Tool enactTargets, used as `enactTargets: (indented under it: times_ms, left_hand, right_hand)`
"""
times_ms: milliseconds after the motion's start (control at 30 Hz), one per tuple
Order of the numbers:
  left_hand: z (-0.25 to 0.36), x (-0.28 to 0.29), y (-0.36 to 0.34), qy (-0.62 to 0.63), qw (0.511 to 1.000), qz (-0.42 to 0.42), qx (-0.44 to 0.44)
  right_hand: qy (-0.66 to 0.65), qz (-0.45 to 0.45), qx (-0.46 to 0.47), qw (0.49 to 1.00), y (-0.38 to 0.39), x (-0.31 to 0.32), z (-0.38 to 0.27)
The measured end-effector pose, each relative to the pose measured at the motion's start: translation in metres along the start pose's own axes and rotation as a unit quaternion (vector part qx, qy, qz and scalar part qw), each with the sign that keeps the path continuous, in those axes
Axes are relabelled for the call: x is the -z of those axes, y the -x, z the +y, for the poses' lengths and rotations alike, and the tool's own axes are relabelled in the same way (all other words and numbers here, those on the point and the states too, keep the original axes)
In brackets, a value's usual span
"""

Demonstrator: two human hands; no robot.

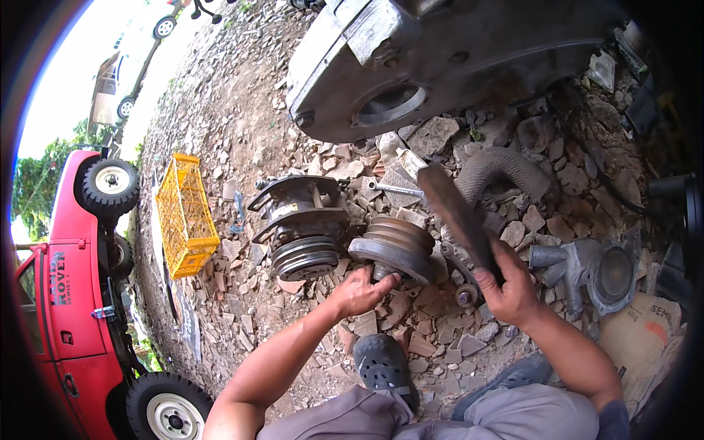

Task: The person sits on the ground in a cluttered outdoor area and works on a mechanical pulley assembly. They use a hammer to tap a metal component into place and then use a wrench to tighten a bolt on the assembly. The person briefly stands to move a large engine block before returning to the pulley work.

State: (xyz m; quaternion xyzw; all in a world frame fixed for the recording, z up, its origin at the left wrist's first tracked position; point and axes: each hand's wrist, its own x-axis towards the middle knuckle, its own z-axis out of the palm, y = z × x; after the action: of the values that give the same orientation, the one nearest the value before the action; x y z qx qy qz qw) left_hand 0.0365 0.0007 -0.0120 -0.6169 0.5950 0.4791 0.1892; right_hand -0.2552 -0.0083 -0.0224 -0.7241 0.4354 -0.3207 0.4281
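Note:
My left hand [367, 290] grips the short hub under a rusty grooved pulley [389, 246], its thumb on that hub. In my right hand [513, 290] is a long, dark, flat bar [458, 213], held tilted upward above the stones, its upper end toward the large casting. A compressor-like unit with a grooved pulley [293, 220] lies left of the loose pulley. A spanner [392, 189] rests on the rubble behind it. A small bracket with a roller [464, 295] lies beside my right hand, partly hidden behind the bar. A pale metal pump housing [609, 275] lies farther right.
A large metal casting [491, 59] overhangs the top. A curved, textured hose [502, 165] and dark cables lie at the right, cardboard [634, 345] below. Broken tiles and stones [227, 125] cover the ground. A yellow crate [187, 227] and red off-road vehicle [77, 293] stand left. My feet are below.

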Motion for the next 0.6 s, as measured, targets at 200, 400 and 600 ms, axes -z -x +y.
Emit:
enactTargets:
  times_ms: [200, 400, 600]
  left_hand:
    - [-0.021, -0.013, -0.009, 0.013, 0.998, 0.055, -0.001]
    - [-0.006, 0.004, -0.009, -0.022, 0.996, 0.069, -0.043]
    - [0.009, 0.033, -0.029, -0.016, 0.995, 0.094, -0.036]
  right_hand:
    - [0.025, -0.054, -0.072, 0.996, 0.001, -0.005, 0.001]
    - [0.018, 0.014, -0.047, 0.999, 0.001, -0.001, 0.000]
    - [0.022, -0.011, -0.054, 0.998, 0.002, 0.007, -0.005]
